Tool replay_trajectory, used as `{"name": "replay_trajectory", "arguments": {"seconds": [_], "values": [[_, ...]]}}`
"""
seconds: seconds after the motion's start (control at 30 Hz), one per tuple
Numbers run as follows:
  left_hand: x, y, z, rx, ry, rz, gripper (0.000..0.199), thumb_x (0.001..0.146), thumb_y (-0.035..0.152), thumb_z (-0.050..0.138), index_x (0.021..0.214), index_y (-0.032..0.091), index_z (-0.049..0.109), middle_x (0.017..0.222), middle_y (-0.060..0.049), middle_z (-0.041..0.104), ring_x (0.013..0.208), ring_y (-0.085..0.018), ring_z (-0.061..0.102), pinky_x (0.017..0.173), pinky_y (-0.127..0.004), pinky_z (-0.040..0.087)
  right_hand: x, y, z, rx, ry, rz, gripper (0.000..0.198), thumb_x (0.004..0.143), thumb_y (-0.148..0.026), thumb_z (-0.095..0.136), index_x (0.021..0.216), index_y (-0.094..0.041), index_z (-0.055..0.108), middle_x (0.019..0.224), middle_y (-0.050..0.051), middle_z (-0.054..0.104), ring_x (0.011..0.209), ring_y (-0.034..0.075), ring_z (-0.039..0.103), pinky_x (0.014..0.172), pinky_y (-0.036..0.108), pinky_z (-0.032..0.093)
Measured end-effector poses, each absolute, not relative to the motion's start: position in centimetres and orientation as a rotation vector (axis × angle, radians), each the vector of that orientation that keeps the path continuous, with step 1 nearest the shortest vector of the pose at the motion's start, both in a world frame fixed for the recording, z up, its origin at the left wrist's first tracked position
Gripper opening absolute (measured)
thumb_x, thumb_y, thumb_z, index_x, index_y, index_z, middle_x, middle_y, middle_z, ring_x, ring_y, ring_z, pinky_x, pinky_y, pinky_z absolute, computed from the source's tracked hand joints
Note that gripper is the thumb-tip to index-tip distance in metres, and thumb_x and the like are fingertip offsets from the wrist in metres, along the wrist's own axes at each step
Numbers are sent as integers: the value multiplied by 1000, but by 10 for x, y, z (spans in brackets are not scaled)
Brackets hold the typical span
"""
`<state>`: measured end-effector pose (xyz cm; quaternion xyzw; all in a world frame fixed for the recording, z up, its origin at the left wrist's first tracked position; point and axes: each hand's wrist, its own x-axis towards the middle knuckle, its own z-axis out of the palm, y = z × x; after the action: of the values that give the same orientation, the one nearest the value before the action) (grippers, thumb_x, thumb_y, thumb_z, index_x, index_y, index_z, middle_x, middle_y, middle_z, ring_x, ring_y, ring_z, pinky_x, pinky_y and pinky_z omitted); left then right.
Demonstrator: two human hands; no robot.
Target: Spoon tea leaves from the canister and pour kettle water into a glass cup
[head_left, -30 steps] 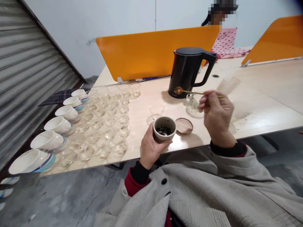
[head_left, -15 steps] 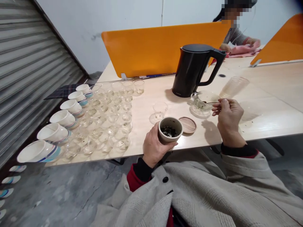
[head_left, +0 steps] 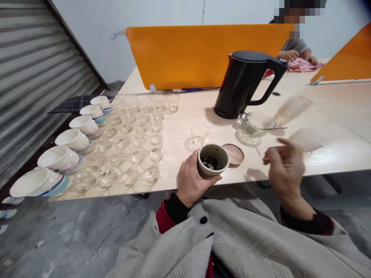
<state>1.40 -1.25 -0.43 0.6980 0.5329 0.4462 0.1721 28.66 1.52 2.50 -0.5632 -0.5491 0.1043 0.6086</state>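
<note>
My left hand (head_left: 189, 178) is wrapped round a grey-beige cup (head_left: 213, 172) with wet, dark leaves in it, held tilted at the table's front edge. My right hand (head_left: 286, 173) hovers over the front edge, slightly blurred, its fingers apart and holding nothing. Beyond it stands a ribbed glass cup (head_left: 257, 122) with bits of green leaf inside. A thin metal stirrer or spoon (head_left: 280, 128) rests in that cup, its handle sticking out to the right. A round wooden lid or coaster (head_left: 233, 153) lies behind the held cup, beside a clear plastic cup (head_left: 199, 132).
Rows of clear plastic cups (head_left: 139, 141) cover the table's left side, with several white paper cups (head_left: 72, 138) along its left edge. A black kettle (head_left: 246, 83) stands before an orange divider (head_left: 176, 58). Stacked clear cups (head_left: 294, 110) lie at right. Another person handles pink cloth (head_left: 304, 65).
My right hand has let go of the thin stirrer and drawn back toward me, its fingers spreading. The stirrer now rests in the glass cup. My left hand still holds its cup.
</note>
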Motion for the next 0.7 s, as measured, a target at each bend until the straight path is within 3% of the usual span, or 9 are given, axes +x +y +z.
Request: {"name": "replay_trajectory", "arguments": {"seconds": [0.1,0.2,0.33,0.47,0.7], "values": [[13,-12,-4,1969,1510,1266,102,68,50,101,152,26,47,142,-13,71,127,-36,71,108,-53,59,271,19,12,-1352,-1769,181,46,97,-50,69,134,-22,66,122,16,73,109,33,72,94,55,61],[12,-11,-4,1947,1512,1274,100,69,50,100,151,26,48,144,-14,70,130,-37,70,110,-54,58,264,36,0,-1302,-2139,175,65,100,-61,64,150,-20,60,155,24,58,146,42,54,116,67,48],[10,-11,-5,1928,1508,1291,96,72,52,98,150,25,48,146,-15,69,134,-38,68,114,-55,55,264,51,-10,-1308,-2286,190,73,100,-62,62,157,-17,55,160,26,53,148,44,51,117,69,46],[10,-10,-5,1926,1514,1289,98,71,54,98,150,25,49,146,-15,69,133,-38,68,113,-55,55,266,52,-12,-1320,-2156,204,69,99,-58,64,155,-19,58,150,23,61,139,41,57,114,67,48],[11,-10,-3,1897,1513,1261,100,69,54,100,150,24,49,145,-15,69,133,-38,68,114,-55,55,245,38,44,-1132,-1951,245,63,101,-60,64,154,-27,59,149,16,63,140,38,57,120,62,45]]}}
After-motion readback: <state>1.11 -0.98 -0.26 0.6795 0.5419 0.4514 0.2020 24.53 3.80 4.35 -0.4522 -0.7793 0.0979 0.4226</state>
